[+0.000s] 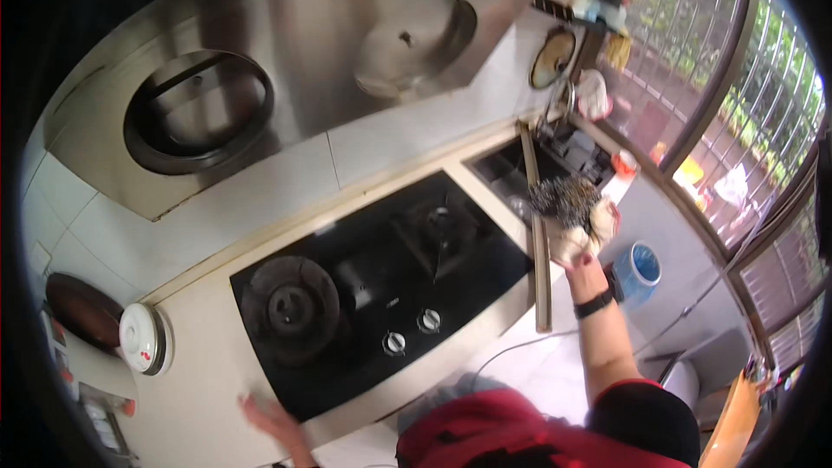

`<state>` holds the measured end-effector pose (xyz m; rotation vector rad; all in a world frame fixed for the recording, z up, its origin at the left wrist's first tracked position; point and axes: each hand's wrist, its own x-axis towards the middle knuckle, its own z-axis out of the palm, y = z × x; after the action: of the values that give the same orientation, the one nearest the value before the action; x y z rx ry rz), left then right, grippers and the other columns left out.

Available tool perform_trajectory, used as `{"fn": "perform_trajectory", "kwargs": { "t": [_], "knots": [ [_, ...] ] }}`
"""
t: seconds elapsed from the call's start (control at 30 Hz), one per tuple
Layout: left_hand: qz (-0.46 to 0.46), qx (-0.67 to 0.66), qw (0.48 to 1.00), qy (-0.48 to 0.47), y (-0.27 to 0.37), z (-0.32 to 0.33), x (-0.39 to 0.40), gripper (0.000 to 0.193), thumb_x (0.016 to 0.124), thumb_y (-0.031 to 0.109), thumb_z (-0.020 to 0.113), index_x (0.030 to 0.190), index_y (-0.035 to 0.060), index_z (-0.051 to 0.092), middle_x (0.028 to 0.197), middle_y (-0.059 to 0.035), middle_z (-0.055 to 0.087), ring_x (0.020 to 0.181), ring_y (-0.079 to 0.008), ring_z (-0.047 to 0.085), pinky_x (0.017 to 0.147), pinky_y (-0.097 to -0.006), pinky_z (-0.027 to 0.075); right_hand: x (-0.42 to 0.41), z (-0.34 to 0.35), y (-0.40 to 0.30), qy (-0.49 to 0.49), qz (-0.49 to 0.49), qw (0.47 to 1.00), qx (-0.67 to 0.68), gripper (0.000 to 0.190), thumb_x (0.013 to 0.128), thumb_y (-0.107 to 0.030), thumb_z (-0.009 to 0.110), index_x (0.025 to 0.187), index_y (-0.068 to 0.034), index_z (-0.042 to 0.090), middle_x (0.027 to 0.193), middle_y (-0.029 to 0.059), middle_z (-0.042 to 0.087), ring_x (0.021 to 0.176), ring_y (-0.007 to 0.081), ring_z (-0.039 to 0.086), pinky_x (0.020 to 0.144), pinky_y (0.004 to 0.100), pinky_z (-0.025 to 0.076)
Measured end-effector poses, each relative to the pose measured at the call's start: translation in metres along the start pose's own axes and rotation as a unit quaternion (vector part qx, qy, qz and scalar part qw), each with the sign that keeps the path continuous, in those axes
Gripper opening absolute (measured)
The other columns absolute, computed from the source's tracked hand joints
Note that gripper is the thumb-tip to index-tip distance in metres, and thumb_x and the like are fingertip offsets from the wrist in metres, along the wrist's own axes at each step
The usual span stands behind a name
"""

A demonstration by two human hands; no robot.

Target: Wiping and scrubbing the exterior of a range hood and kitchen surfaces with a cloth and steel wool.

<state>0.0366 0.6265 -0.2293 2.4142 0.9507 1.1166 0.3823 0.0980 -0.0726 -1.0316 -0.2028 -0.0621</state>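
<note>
My right hand [583, 268], with a dark band at its wrist, holds a whitish cloth or glove [572, 242] at the sink's front right corner. A dark, shiny, tangled mass like steel wool [565, 200] sits against it; the fingers are mostly hidden. Just left of it, a long narrow strip [541, 260] spans the sink and juts past the counter's front edge. Whether my hand touches the strip I cannot tell. My left hand [273, 419] is blurred, empty, fingers apart, over the counter beside the gas hob's [364, 283] near left corner.
Overhead spreads a steel range hood [312, 45] with two round openings. A sink [497, 172] lies right of the hob. On the left counter stands a white lidded pot [141, 339] by a dark round pan or lid [84, 312]. A blue bucket [640, 266] stands beyond my right wrist.
</note>
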Motion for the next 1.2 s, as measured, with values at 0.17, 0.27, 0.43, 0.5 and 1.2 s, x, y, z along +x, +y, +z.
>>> {"fn": "perform_trajectory", "kwargs": {
  "t": [0.17, 0.27, 0.43, 0.5, 1.2],
  "knots": [
    [0.073, -0.29, 0.923, -0.24, 0.183, 0.035, -0.073, 0.027, 0.081, 0.01, 0.057, 0.107, 0.0016, 0.053, 0.117, -0.0127, 0.05, 0.111, -0.0258, 0.047, 0.091, -0.0341, 0.038, -0.058, 0.051, -0.046, -0.116, 0.059, 0.974, 0.184, 0.079, 0.073, -0.063, 0.053, 0.128, -0.008, 0.04, 0.129, 0.0182, 0.042, 0.119, 0.0442, 0.037, 0.098, 0.067, 0.022],
    [-0.157, -0.416, 0.758, -0.476, 0.255, 0.06, -0.139, 0.023, 0.089, 0.02, 0.054, 0.105, 0.003, 0.056, 0.093, -0.0054, 0.061, 0.081, -0.0132, 0.057, 0.07, -0.0257, 0.045, -0.073, 0.018, -0.062, -0.046, 0.213, 0.896, 0.388, 0.099, 0.06, -0.046, 0.074, 0.135, -0.003, 0.026, 0.135, 0.026, 0.028, 0.125, 0.0501, 0.022, 0.101, 0.0652, 0.017],
    [-0.191, -0.4, 0.608, -0.658, 0.359, 0.083, -0.2, 0.022, 0.089, 0.023, 0.053, 0.102, 0.0041, 0.056, 0.094, -0.0052, 0.061, 0.081, -0.0107, 0.059, 0.067, -0.023, 0.045, -0.104, -0.128, -0.066, 0.1, 0.05, 0.914, 0.391, 0.054, 0.09, -0.045, 0.044, 0.122, -0.001, 0.042, 0.121, 0.0204, 0.049, 0.112, 0.0414, 0.046, 0.091, 0.0584, 0.039],
    [-0.235, -0.383, 0.549, -0.705, 0.397, 0.088, -0.2, 0.021, 0.089, 0.022, 0.053, 0.099, 0.0041, 0.058, 0.092, -0.0053, 0.062, 0.078, -0.0116, 0.06, 0.064, -0.0221, 0.046, -0.118, -0.158, -0.076, 0.109, 0.011, 0.956, 0.273, 0.055, 0.088, -0.046, 0.046, 0.122, -0.002, 0.042, 0.122, 0.0195, 0.049, 0.111, 0.0412, 0.047, 0.09, 0.0576, 0.04],
    [-0.51, -0.263, 0.749, -0.33, 0.343, 0.114, -0.276, 0.015, 0.087, 0.018, 0.055, 0.088, 0.004, 0.058, 0.075, -0.0069, 0.062, 0.066, -0.0137, 0.06, 0.057, -0.0241, 0.046, 0.216, -0.292, -0.065, -0.09, 0.37, 0.923, -0.047, 0.039, 0.075, -0.01, 0.049, 0.112, -0.001, 0.046, 0.101, 0.013, 0.057, 0.093, 0.027, 0.059, 0.087, 0.0388, 0.048]
  ]
}}
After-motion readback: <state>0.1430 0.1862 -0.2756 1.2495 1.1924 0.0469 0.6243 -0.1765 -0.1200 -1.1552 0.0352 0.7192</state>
